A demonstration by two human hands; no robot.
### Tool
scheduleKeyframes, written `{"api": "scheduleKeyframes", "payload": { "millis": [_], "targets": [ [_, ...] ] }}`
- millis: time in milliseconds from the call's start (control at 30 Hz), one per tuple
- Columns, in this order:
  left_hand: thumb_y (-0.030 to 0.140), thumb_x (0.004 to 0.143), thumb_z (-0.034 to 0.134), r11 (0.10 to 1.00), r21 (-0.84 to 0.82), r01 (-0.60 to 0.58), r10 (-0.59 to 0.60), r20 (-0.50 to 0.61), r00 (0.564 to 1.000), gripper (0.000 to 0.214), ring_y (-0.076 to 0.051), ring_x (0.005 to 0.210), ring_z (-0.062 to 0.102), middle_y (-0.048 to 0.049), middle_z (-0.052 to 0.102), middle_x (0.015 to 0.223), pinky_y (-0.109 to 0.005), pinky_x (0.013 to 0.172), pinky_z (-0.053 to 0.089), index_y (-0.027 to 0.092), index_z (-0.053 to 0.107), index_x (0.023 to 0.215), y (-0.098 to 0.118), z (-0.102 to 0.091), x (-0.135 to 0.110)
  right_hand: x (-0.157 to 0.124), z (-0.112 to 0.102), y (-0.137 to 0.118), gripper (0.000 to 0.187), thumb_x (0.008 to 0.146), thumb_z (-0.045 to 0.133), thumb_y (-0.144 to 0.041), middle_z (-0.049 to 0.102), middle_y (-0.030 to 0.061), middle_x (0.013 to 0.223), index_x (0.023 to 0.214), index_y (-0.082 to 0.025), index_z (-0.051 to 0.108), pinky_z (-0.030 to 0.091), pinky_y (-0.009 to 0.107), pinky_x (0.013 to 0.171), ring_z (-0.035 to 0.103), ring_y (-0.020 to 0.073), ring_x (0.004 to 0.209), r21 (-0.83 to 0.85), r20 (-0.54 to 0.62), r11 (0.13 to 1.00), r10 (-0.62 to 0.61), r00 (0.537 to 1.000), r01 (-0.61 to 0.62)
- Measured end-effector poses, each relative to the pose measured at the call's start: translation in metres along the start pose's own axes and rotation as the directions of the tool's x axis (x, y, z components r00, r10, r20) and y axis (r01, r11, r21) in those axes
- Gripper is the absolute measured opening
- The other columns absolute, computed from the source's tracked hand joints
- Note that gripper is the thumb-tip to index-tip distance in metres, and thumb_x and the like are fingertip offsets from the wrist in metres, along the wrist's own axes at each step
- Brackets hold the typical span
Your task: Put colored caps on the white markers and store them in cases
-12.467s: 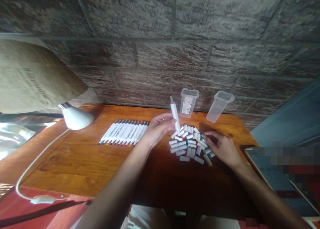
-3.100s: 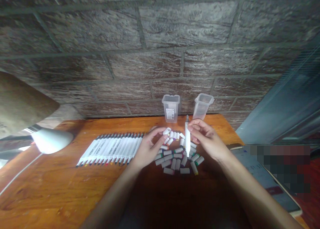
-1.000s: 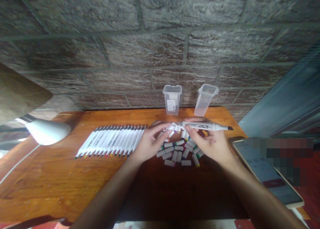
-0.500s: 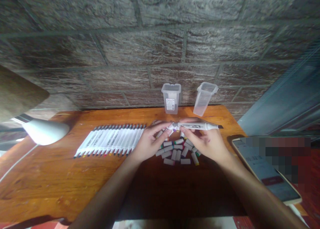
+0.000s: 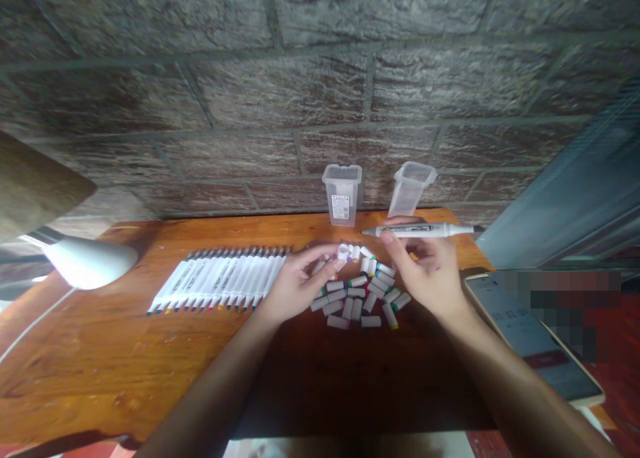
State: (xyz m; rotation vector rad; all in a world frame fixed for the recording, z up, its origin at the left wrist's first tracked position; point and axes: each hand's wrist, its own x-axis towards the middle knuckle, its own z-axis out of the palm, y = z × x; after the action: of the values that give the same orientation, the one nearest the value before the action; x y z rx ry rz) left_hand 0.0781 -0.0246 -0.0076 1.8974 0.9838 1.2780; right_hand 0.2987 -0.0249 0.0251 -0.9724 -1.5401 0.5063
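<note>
Between the thumb and fingers of my left hand (image 5: 300, 281) is a white marker cap (image 5: 343, 251), its open end showing. My right hand (image 5: 430, 265) pinches a white marker (image 5: 420, 230) held level, with both tips bare: a thin one points left and a broad dark one points right. Below and between my hands lies a loose pile of white caps (image 5: 357, 309) with coloured ends. Left of my left hand, uncapped white markers (image 5: 215, 281) lie side by side in a slanted row, dark tips at the far end, varied colours at the near end.
Two clear plastic containers, one with a label (image 5: 343, 195) and one plain (image 5: 411, 188), stand at the brick wall (image 5: 320, 98). A white lamp (image 5: 90, 263) is at the left of the wooden table (image 5: 150, 371). A phone (image 5: 535, 338) lies at the right edge.
The marker has come out of the cap; my right hand has moved right and slightly up with it. The left hand stays nearly in place with the cap. More of the cap pile shows.
</note>
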Motion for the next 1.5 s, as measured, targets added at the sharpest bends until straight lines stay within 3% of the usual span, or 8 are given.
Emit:
{"api": "scheduleKeyframes", "payload": {
  "millis": [133,467,600,733,933,1333,1500],
  "targets": [
    [0.029,0.090,0.068,1.000,-0.016,0.008,-0.009,-0.020,1.000,0.024,-0.019,0.097,0.070,-0.0070,0.076,0.109,-0.030,0.087,0.057,0.019,0.072,0.112,-0.002,0.001,0.000,0.003,0.004,0.000,0.026,0.088,0.069,-0.044,0.070,0.0010,0.074,0.093,-0.019,0.069,0.039,0.023,0.043,0.049,0.0082,0.047,0.216,-0.019,0.964,0.166,0.986,-0.158],
    [0.025,0.088,0.071,0.999,-0.031,-0.005,0.004,-0.024,1.000,0.022,-0.017,0.100,0.070,-0.0056,0.076,0.110,-0.028,0.092,0.055,0.021,0.073,0.109,-0.006,0.001,-0.002,0.012,0.005,0.010,0.041,0.077,0.077,-0.055,0.064,-0.0007,0.062,0.068,-0.018,0.061,0.029,0.022,0.041,0.041,0.0050,0.043,0.505,-0.011,0.773,0.450,0.893,-0.384],
    [0.028,0.087,0.071,1.000,0.017,-0.009,0.009,-0.030,1.000,0.022,-0.018,0.097,0.070,-0.0064,0.076,0.106,-0.029,0.089,0.056,0.020,0.073,0.108,-0.003,0.001,-0.001,0.013,0.005,0.010,0.041,0.077,0.076,-0.055,0.057,-0.0027,0.053,0.065,-0.019,0.060,0.024,0.022,0.040,0.038,0.0058,0.041,0.509,0.016,0.756,0.470,0.883,-0.412],
    [0.030,0.091,0.067,0.982,0.183,-0.040,0.049,-0.044,0.998,0.024,-0.019,0.094,0.069,-0.0060,0.076,0.104,-0.031,0.086,0.054,0.021,0.073,0.112,-0.004,0.000,0.003,0.014,0.005,0.010,0.040,0.075,0.078,-0.053,0.059,-0.0022,0.057,0.064,-0.018,0.060,0.025,0.022,0.040,0.039,0.0051,0.042,0.530,0.017,0.742,0.474,0.880,-0.410],
    [0.028,0.092,0.063,0.883,0.435,-0.176,0.165,0.064,0.984,0.021,-0.022,0.094,0.068,-0.0067,0.077,0.103,-0.037,0.088,0.049,0.023,0.074,0.110,-0.012,0.001,0.007,0.015,0.005,0.014,0.038,0.078,0.074,-0.051,0.063,-0.0018,0.063,0.066,-0.019,0.058,0.028,0.022,0.040,0.041,0.0049,0.043,0.495,0.013,0.754,0.489,0.872,-0.431],
    [0.026,0.093,0.062,0.863,0.460,-0.207,0.139,0.178,0.974,0.022,-0.023,0.099,0.070,-0.0062,0.078,0.107,-0.039,0.089,0.049,0.026,0.076,0.110,-0.021,0.008,0.005,0.016,0.007,0.018,0.034,0.074,0.076,-0.049,0.063,-0.0021,0.061,0.067,-0.019,0.062,0.028,0.021,0.040,0.042,0.0048,0.043,0.509,0.033,0.722,0.528,0.849,-0.469],
    [0.029,0.093,0.062,0.890,0.430,-0.152,0.096,0.148,0.984,0.023,-0.023,0.101,0.070,-0.0062,0.077,0.109,-0.039,0.092,0.051,0.026,0.076,0.111,-0.019,0.010,0.004,0.016,0.007,0.019,0.033,0.076,0.073,-0.049,0.063,-0.0030,0.062,0.068,-0.019,0.060,0.025,0.021,0.040,0.040,0.0047,0.043,0.517,0.048,0.720,0.516,0.855,-0.463]
  ]
}}
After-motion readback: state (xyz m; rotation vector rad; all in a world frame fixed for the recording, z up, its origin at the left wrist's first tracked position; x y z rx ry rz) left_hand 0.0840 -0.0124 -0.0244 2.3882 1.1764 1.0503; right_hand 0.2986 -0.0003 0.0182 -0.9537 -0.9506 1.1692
